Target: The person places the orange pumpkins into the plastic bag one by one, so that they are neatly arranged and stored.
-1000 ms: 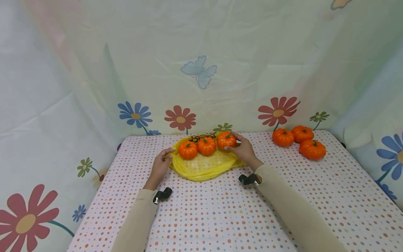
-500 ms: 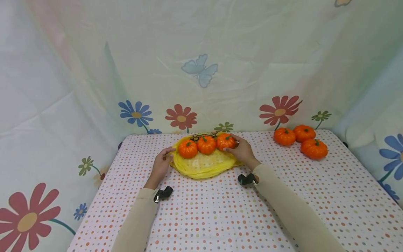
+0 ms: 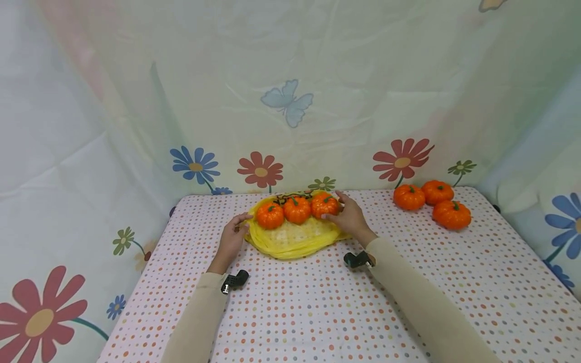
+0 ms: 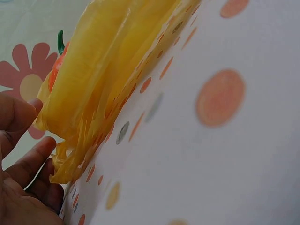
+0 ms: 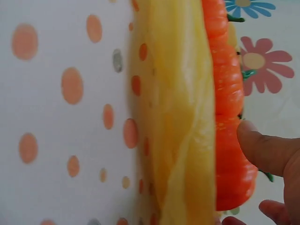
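Sitting on the yellow bag (image 3: 292, 237) near the table's (image 3: 317, 312) far edge are three pumpkins; the right hand (image 3: 347, 218) cups the rightmost pumpkin (image 3: 324, 204), the left hand (image 3: 231, 237) pinches the bag's left rim. Three loose pumpkins (image 3: 431, 201) wait at the far right corner, so about half seems done.

We see three pumpkins (image 3: 297, 210) in row on bag (image 3: 290, 240), table (image 3: 317, 312) centre; three more pumpkins (image 3: 431, 201) far right.
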The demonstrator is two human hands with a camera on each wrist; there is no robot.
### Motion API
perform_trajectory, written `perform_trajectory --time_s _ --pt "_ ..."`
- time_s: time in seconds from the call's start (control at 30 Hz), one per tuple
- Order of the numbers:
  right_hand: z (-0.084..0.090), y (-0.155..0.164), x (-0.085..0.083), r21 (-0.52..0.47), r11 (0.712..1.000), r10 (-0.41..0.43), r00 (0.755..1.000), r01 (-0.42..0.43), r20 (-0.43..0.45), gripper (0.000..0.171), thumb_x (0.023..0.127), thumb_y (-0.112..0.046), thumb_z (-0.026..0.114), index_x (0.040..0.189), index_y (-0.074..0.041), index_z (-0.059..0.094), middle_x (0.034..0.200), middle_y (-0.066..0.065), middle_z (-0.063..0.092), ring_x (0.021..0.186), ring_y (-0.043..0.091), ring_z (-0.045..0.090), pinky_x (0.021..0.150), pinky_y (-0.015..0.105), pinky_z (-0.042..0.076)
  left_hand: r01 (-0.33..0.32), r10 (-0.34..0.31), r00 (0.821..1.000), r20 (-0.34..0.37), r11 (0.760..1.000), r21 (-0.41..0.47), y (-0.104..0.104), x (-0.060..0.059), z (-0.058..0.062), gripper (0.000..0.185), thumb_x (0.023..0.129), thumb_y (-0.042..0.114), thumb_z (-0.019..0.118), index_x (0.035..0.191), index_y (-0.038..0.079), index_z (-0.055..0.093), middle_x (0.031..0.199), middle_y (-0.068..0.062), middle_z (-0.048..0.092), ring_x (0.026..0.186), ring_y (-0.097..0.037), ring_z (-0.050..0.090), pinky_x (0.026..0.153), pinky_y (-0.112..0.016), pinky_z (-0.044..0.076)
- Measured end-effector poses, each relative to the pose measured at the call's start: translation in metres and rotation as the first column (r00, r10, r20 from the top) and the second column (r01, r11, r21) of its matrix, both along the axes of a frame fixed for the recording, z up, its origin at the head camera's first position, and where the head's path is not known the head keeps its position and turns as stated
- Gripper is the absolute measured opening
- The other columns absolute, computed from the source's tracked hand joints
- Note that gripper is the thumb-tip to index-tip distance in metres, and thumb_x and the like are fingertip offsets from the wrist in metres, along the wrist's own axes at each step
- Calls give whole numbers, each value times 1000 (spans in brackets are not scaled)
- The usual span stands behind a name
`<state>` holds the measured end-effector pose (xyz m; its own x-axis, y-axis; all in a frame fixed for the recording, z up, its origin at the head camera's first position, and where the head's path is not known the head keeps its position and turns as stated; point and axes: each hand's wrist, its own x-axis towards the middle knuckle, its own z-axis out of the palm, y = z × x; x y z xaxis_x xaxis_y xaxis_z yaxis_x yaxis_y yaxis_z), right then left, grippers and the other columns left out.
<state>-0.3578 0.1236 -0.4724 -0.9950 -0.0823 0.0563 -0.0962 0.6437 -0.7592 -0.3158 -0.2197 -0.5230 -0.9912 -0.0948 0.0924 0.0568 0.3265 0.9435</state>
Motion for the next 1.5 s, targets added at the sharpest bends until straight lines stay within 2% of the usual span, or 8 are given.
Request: perform_trajectory --time_s 0.37,0.63,0.77,0.9,1.1,1.3,1.4,1.5 --pt "23 48 50 -105 994 -55 988 40 -147 75 90 -18 72 153 -10 33 153 19 39 130 41 50 93 51 54 5 -5 1000 23 1000 -4 -2 3 2 25 103 18 50 124 22 62 152 2 45 138 -22 43 110 -45 40" --pt "22 127 70 -114 942 -336 897 316 -287 59 91 -27 71 143 -11 49 141 15 52 112 28 59 81 42 55 3 -3 1000 22 1000 26 -7 7 3 27 103 16 49 127 19 60 155 0 41 136 -24 44 106 -45 42" --pt "17 179 74 -244 855 -502 848 458 -168 62 90 -31 71 145 -22 46 147 8 46 89 0 55 60 15 52 2 -2 1000 31 1000 11 -8 7 3 26 102 17 49 126 21 61 155 1 42 140 -22 41 109 -44 41" --pt "32 213 84 -268 777 -572 817 569 77 78 91 -37 67 156 -25 25 162 11 23 98 6 55 60 9 50 8 -9 1000 23 1000 18 -6 8 5 27 102 16 49 126 19 61 156 -2 41 141 -23 40 107 -45 42" --pt "2 257 70 -183 798 -527 813 574 249 109 84 -53 70 160 -20 -1 165 22 0 142 48 31 67 30 60 21 -21 1000 20 1000 17 -4 7 5 28 102 16 48 126 19 61 156 -2 41 142 -22 39 109 -45 40" --pt "-4 258 67 -139 778 -550 771 613 320 113 85 -52 69 158 -16 -8 163 26 -5 145 50 22 71 34 59 29 -29 999 15 999 14 -1 4 4 27 102 17 48 126 19 61 153 0 43 138 -23 43 109 -46 40" --pt "1 251 65 -127 786 -550 779 605 301 114 84 -53 70 159 -15 -7 163 28 -2 145 51 21 64 34 59 26 -26 1000 13 1000 11 -2 4 3 27 102 18 49 126 20 61 153 1 44 138 -22 42 109 -45 40" --pt "2 248 63 -116 806 -535 798 581 277 115 83 -55 70 158 -13 -6 162 30 0 144 52 21 86 49 57 23 -24 1000 10 1000 11 -2 5 2 26 102 18 49 125 21 62 153 1 44 139 -22 41 110 -46 39"
